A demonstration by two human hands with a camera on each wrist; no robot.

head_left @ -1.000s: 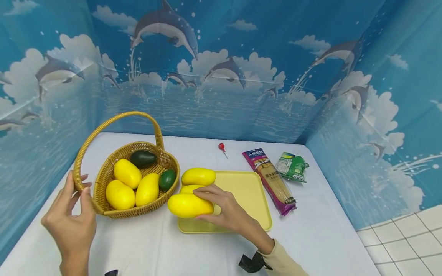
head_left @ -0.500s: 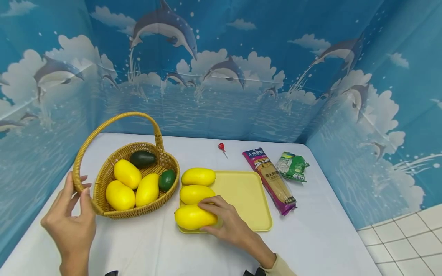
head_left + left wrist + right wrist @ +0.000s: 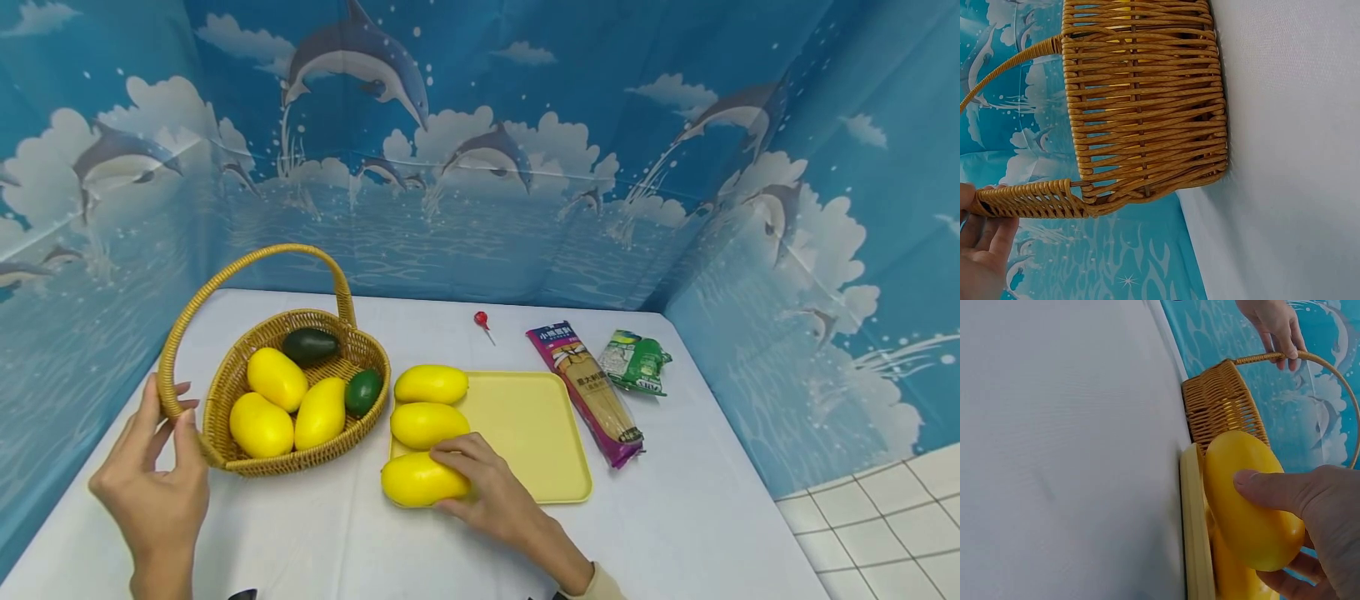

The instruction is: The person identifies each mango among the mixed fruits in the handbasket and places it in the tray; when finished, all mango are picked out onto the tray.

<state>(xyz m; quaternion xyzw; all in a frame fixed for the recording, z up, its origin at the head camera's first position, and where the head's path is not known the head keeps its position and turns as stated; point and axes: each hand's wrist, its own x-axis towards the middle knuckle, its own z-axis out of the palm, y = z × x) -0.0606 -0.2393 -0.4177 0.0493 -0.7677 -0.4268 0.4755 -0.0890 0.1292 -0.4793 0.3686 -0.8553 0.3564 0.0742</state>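
Observation:
My left hand [image 3: 157, 483] pinches the near end of the handle [image 3: 174, 350] of a wicker basket [image 3: 315, 454], also seen close up in the left wrist view. Inside the basket are three yellow mangoes [image 3: 277, 377] and two dark green avocados [image 3: 311, 345]. With thumb and fingers, my right hand [image 3: 491, 493] grips another mango [image 3: 420, 480] at the near left edge of a yellow tray [image 3: 528, 433]. Two more mangoes [image 3: 429, 425] lie behind it along the tray's left side. In the right wrist view the held mango [image 3: 1244, 500] sits over the tray rim [image 3: 1192, 525].
Right of the tray lies a purple-ended pack of spaghetti [image 3: 588, 392], with a green-and-white snack bag [image 3: 636, 362] beside it. A red lollipop [image 3: 482, 321] rests behind the tray. A dolphin-print curtain [image 3: 465, 208] encloses the white-covered table [image 3: 697, 500] at the back and sides.
My right hand has brought its mango toward me and down onto the tray's near left edge, uncovering the middle mango. The left hand and basket have stayed put.

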